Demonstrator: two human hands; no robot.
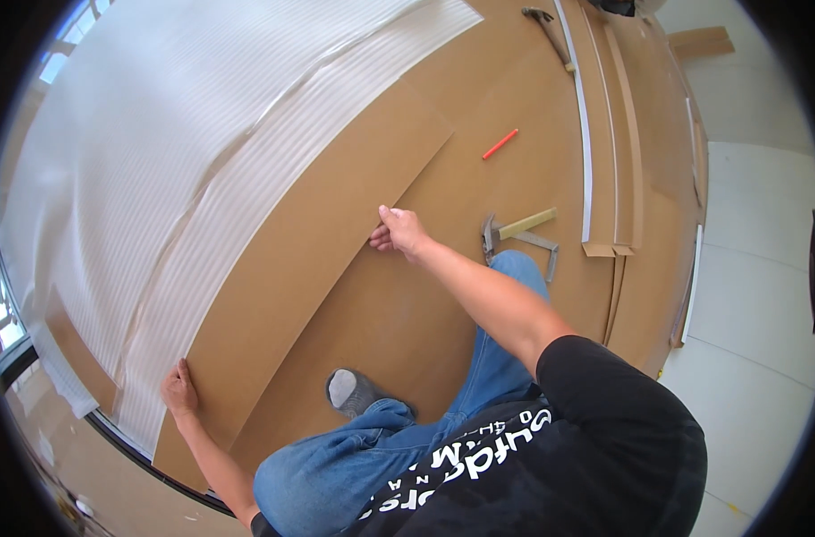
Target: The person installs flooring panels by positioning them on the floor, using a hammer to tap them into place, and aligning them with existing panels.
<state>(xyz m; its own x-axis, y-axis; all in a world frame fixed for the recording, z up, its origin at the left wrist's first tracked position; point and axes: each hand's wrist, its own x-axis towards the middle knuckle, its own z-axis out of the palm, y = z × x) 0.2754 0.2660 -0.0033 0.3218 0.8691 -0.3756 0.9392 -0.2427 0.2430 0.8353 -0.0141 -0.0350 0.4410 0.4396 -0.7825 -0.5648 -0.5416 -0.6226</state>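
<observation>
The right hand (397, 233) pinches a long, flat brown panel (291, 242) by its right edge, fingers curled; the left hand (179, 391) touches the left edge, its finger closure unclear. White ribbed foam sheeting (157, 116) lies alongside.

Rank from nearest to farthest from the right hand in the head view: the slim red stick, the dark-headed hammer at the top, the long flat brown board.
1. Long flat brown board: at the right hand, extending leftward.
2. Slim red stick: ahead, to the right.
3. Dark-headed hammer: farther ahead, also right.
</observation>
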